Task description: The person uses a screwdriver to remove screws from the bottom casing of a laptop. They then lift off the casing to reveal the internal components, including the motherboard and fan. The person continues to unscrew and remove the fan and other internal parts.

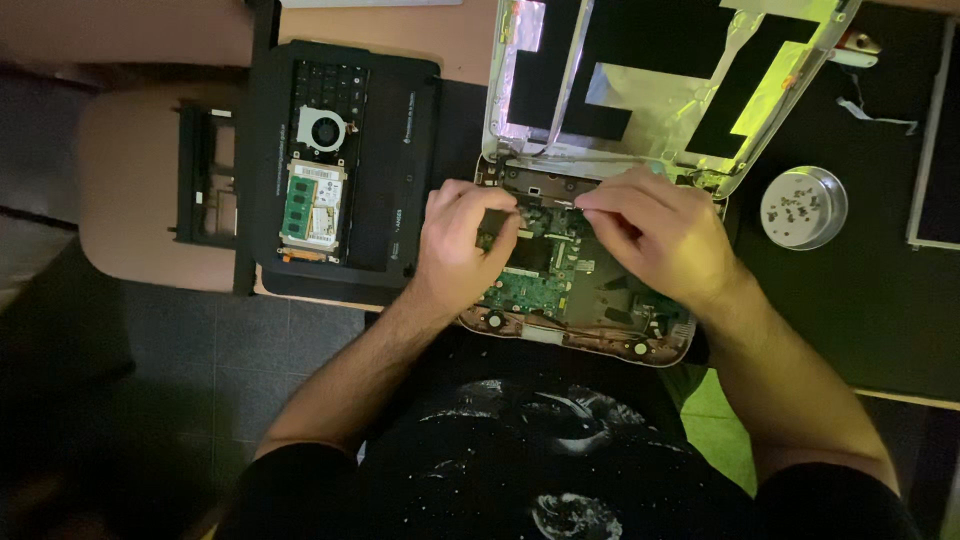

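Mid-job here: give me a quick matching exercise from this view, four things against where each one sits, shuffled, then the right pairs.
Things:
1. round metal dish
2. cooling fan
3. green memory module
4. green circuit board

Places:
A. under the left hand and the right hand
B. just below the fan in the black laptop base
C. on the dark mat, off to the right of the right hand
D. near the top of the black laptop base's open bay

Pairs: 1-C, 2-D, 3-B, 4-A
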